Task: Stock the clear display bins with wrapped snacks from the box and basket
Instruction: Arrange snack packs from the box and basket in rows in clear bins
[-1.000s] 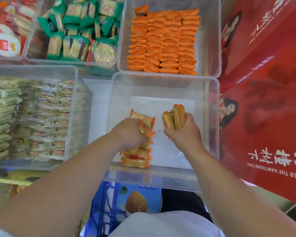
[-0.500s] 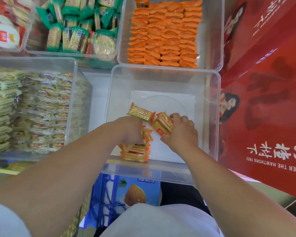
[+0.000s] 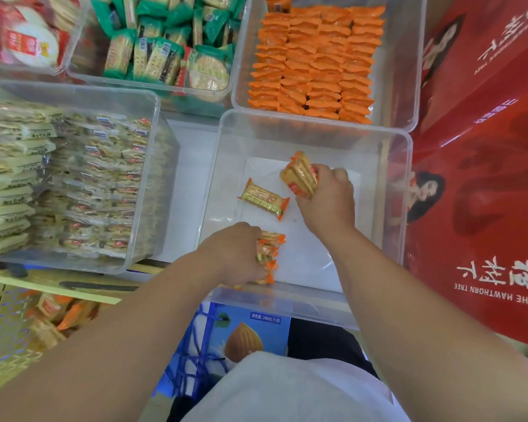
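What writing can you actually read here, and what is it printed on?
"R THE HAWTHORN TREE", upside down and cut off, on the red box. Large Chinese characters there too, cut off.
"净含量:240mL×20" on the blue carton.
Wrapped snacks: print too blurred to read.

— What can be read to the right of the near clear bin (image 3: 287,301)?
— On the red box (image 3: 482,141), upside down in white: "R THE HAWTHORN TREE", cut off at the frame edge, beside large Chinese characters.
— And on the bin's near side?
— A blue carton (image 3: 256,325) printed "净含量:240mL×20".
— The wrapped snacks (image 3: 264,198)?
— Print too blurred to read.
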